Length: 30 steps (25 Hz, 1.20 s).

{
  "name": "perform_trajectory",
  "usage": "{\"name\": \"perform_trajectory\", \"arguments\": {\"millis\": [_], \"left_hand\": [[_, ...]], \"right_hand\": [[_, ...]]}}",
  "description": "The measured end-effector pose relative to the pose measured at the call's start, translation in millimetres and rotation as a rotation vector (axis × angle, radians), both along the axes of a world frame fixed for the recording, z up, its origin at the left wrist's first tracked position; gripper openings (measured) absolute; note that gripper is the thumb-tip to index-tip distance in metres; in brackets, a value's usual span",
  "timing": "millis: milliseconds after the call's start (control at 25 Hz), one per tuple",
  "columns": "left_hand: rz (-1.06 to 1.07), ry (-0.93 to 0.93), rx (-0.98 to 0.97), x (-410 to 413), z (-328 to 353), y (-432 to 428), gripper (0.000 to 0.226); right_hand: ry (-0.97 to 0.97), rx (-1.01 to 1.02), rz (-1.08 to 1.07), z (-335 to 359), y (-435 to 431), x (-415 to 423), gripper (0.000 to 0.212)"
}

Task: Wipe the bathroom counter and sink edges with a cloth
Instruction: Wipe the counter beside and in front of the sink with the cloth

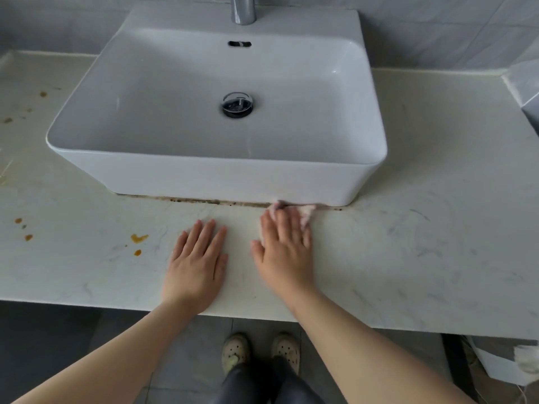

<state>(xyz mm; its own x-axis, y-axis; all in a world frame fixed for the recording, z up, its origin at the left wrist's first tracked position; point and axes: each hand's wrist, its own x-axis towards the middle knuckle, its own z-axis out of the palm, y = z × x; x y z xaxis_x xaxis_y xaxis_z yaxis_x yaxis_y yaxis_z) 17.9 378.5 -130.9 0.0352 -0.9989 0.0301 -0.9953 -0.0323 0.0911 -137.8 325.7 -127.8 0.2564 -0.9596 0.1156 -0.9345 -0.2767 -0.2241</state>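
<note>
A white rectangular vessel sink [204, 173] stands on a pale marble-look counter [423, 228]. Dark grime runs along the seam at the sink's front base [204, 200]. My right hand [287, 252] lies flat, fingers spread, pressing a small pinkish-white cloth [306, 212] against that seam near the sink's front right corner; most of the cloth is hidden under my fingers. My left hand [198, 263] rests flat and empty on the counter just to the left, fingers apart.
Orange-brown stain spots [138, 238] dot the counter's left side, with more spots further left [23, 228] and at the back left [43, 94]. A chrome faucet [243, 10] rises behind the basin. The counter's front edge [87, 305] runs below my wrists; feet and grey floor tiles show beneath.
</note>
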Motion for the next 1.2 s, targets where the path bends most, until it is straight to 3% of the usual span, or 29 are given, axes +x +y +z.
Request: {"name": "perform_trajectory", "arguments": {"millis": [80,160,320,400,600,720,800,920,1000,1040,1200], "left_hand": [[-0.003,0.02,0.0,2.2,-0.9,-0.6,0.057],[-0.02,0.053,0.02,9.8,-0.5,-0.6,0.059],[-0.153,-0.024,0.054,29.4,6.6,-1.0,0.064],[-0.177,-0.043,0.084,32.1,8.2,-1.1,0.063],[-0.215,-0.054,0.08,33.9,3.2,-1.6,0.063],[-0.225,-0.044,0.069,35.2,3.3,-2.0,0.063],[-0.221,-0.033,0.065,34.8,3.5,-1.1,0.063],[-0.212,-0.024,0.054,34.5,2.6,-0.8,0.064],[-0.211,-0.022,0.051,34.4,1.4,-0.9,0.064],[-0.212,-0.016,0.051,34.5,0.8,-1.3,0.064],[-0.206,0.009,0.038,35.0,-0.3,-0.9,0.062]], "right_hand": [[0.038,0.009,0.202,-0.6,1.5,-8.6,0.052],[0.07,-0.034,0.213,-7.7,-6.5,-44.1,0.052],[0.041,0.033,-0.392,-5.5,-13.8,-68.1,0.057],[-0.003,0.066,-0.505,-6.3,-14.2,-34.1,0.059],[0.01,-0.033,-0.155,-1.5,-0.3,37.4,0.049],[0.027,-0.046,0.011,-3.6,-4.0,39.1,0.049],[0.047,-0.029,-0.074,-6.2,-7.5,4.0,0.048],[0.047,0.08,-0.399,-2.6,-7.3,-49.0,0.054],[0.029,0.1,-0.509,-3.0,-7.9,-31.1,0.061],[0.01,0.077,-0.45,-2.9,-6.1,-7.9,0.062],[0.053,-0.004,0.162,-1.9,13.8,43.8,0.051]]}}
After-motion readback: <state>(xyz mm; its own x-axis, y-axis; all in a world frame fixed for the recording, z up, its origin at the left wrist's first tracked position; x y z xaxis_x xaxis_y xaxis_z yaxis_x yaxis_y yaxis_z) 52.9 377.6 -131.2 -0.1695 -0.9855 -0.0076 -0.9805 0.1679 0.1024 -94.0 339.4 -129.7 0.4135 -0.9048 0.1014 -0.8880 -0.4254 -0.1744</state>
